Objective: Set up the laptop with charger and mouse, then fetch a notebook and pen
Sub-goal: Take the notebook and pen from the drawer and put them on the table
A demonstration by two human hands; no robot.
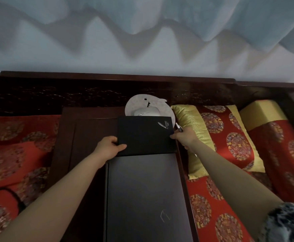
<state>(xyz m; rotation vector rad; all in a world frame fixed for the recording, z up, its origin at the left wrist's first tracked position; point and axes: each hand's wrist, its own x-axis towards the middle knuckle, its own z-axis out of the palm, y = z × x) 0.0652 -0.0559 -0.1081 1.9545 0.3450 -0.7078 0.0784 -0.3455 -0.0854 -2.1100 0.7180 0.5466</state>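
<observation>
A pale wall (142, 58) with curtain (230, 18) above is seen behind a dark carved wooden bench (90, 88) laid with red patterned cushions (17, 154). A low dark table (83, 133) stands on the seat. One closed laptop (148, 198) lies on it. One black notebook (144, 135) is held flat just beyond the laptop: the left hand (110, 147) is clamped on its left edge, the right hand (184, 138) pinches its right edge and also holds one pen (179, 128). One white mouse (147, 111) rests on one round pad (139, 104), partly hidden behind the notebook.
</observation>
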